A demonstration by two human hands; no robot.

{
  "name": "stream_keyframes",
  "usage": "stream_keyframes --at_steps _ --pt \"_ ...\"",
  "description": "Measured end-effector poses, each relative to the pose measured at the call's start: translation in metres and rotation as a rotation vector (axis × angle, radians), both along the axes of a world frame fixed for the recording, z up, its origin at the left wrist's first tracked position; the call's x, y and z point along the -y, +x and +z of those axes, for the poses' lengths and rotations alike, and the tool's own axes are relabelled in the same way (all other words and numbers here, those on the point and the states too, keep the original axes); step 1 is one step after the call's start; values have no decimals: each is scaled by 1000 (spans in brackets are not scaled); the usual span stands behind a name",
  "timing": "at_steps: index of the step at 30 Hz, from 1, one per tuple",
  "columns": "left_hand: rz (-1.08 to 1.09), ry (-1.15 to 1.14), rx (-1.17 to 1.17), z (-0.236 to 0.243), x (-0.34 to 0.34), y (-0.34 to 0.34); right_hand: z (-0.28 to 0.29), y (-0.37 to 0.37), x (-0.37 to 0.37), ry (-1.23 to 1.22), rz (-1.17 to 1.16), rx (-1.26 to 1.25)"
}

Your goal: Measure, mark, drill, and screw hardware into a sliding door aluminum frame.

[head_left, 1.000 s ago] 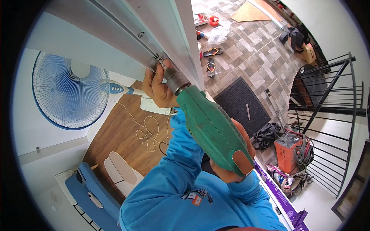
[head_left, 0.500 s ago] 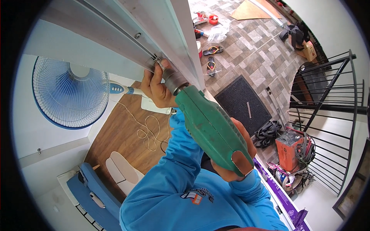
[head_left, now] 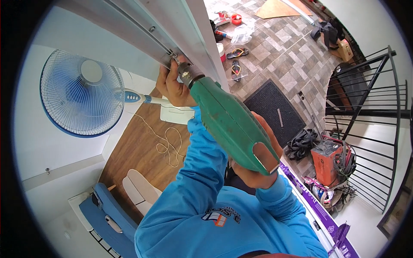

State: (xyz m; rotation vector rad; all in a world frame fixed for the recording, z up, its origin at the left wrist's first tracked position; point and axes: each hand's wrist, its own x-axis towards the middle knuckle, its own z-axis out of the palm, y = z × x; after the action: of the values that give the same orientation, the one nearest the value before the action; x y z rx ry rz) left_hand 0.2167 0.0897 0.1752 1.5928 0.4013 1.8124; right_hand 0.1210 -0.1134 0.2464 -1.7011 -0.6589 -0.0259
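Observation:
My right hand (head_left: 258, 180) grips a green drill (head_left: 228, 124), held diagonally with its metal chuck (head_left: 191, 74) up by a white metal door frame (head_left: 200, 30). A narrow slotted track (head_left: 157, 41) runs along the frame, with a round screw head (head_left: 152, 29) beside it. At this track, my left hand (head_left: 174, 86) has its fingers closed around a small metal piece (head_left: 174, 56), right at the drill's tip. The fingertips are partly hidden by the chuck, and the exact contact of the bit cannot be made out.
A blue-white fan (head_left: 81, 90) stands left, above wood flooring (head_left: 129, 150) with cords and a blue chair (head_left: 107, 215). Right are a tiled floor (head_left: 279, 47) with sandals (head_left: 236, 53), a dark mat (head_left: 269, 103), an orange machine (head_left: 327, 163), a black railing (head_left: 374, 129) and purple-wrapped profiles (head_left: 307, 202).
The drill and both hands have shifted slightly up in the view, and the surroundings have shifted a little as the camera moved. Both hands keep their hold.

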Motion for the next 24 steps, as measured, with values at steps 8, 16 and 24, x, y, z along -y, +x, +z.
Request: stream_keyframes --at_steps 8,16,24 --pt "291 115 172 5 11 19 1 -11 -6 267 43 -341" --pt "232 207 175 2 3 20 1 -8 -4 432 94 -432" --pt "259 1 217 11 16 28 -3 -29 16 457 78 -411"
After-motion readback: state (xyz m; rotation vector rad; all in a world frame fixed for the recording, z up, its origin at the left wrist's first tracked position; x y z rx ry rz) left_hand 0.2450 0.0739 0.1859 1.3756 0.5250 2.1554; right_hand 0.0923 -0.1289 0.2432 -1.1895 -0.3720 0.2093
